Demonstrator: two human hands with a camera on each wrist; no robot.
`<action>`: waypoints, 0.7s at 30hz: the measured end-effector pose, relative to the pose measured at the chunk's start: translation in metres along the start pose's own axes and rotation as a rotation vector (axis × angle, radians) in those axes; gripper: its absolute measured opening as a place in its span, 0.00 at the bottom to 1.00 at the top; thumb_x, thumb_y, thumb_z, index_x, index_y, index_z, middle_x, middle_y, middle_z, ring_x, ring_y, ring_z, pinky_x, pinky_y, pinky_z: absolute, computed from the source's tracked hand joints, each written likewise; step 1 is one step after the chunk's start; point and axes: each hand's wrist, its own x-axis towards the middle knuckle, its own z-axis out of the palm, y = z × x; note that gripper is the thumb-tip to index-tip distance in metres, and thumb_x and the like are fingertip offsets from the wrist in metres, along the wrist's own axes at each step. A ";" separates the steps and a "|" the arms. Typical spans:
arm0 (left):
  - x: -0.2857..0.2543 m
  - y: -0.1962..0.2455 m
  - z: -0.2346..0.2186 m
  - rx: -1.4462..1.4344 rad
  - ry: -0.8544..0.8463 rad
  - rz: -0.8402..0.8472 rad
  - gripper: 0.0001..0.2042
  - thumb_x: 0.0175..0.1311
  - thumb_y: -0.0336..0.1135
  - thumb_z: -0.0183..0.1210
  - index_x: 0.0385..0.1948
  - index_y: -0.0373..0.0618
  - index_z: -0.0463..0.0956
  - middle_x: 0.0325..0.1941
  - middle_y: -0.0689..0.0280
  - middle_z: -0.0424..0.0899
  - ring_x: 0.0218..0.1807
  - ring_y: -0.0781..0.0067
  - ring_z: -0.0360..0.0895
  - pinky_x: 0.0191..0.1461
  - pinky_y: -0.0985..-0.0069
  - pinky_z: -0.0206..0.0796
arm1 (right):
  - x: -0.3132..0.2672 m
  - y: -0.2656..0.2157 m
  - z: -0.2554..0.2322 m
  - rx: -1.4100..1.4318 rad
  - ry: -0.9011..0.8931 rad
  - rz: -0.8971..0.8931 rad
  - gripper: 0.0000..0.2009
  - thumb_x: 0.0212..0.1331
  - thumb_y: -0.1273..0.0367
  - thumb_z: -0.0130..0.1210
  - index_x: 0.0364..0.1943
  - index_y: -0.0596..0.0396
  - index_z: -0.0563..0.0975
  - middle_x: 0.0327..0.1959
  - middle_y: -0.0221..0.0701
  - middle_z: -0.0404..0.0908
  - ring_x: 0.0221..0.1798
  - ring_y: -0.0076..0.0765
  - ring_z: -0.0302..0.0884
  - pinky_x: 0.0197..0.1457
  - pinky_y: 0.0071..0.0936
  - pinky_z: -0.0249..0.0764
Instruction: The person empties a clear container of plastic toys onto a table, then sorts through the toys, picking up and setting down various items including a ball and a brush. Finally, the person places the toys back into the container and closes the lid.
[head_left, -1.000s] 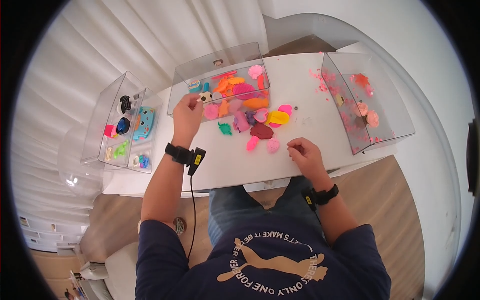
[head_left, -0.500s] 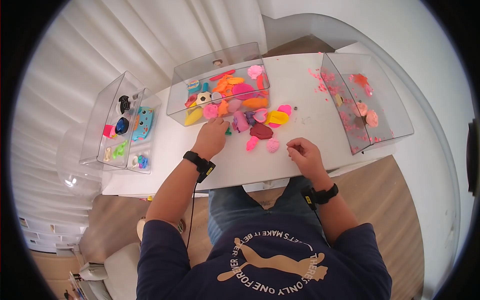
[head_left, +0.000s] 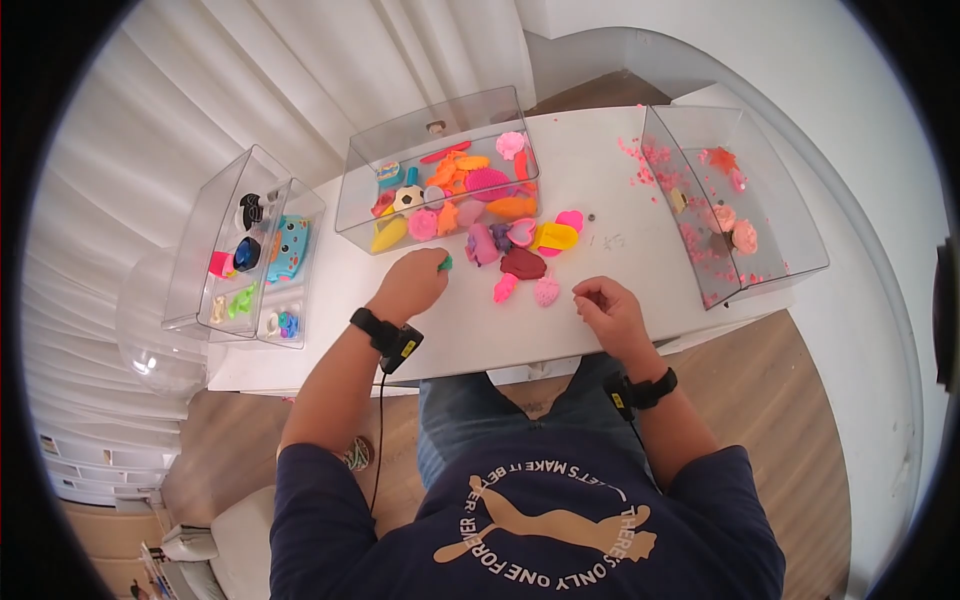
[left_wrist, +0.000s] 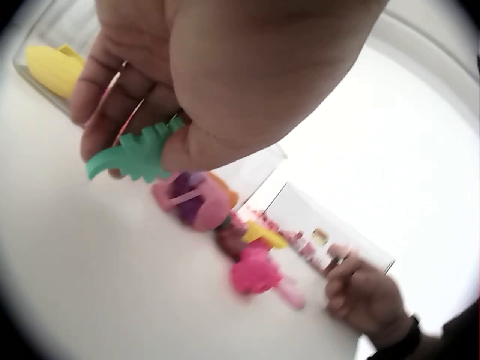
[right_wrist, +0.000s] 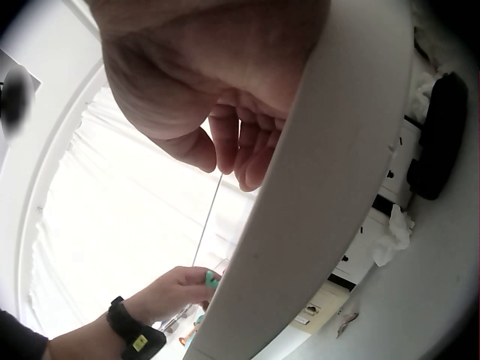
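Note:
My left hand (head_left: 415, 282) pinches a small green toy dinosaur (left_wrist: 139, 156) between thumb and fingers, just in front of the middle clear bin (head_left: 345, 222). Its back spikes and pointed tail show in the left wrist view. To the right of that hand lies a pile of toys: a pink-and-purple toy (head_left: 481, 245), a dark red lump (head_left: 523, 264), a yellow piece (head_left: 556, 237) and a pink strawberry-like toy (head_left: 546, 291). My right hand (head_left: 614, 315) holds nothing; its fingers hang loosely curled over the front of the table, right of the pile.
Inside the middle bin are a toy football (head_left: 408, 196), a yellow banana-like toy (head_left: 388, 234) and several pink and orange toys. At left, another clear bin (head_left: 185, 290) holds a blue toy (head_left: 288, 248). A right-hand bin (head_left: 790, 275) has pink flowers (head_left: 744, 236) and scattered pink bits.
My left hand came from over the middle bin down to the green dinosaur on the table, took hold of it and drew slightly back to the left. My right hand stayed still.

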 end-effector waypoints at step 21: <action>0.037 -0.001 -0.052 -0.340 0.685 -0.131 0.11 0.58 0.23 0.56 0.43 0.40 0.79 0.42 0.56 0.83 0.41 0.60 0.82 0.45 0.69 0.74 | -0.001 -0.001 0.000 -0.066 0.006 -0.028 0.07 0.63 0.76 0.56 0.43 0.60 0.78 0.34 0.24 0.78 0.35 0.16 0.74 0.40 0.16 0.72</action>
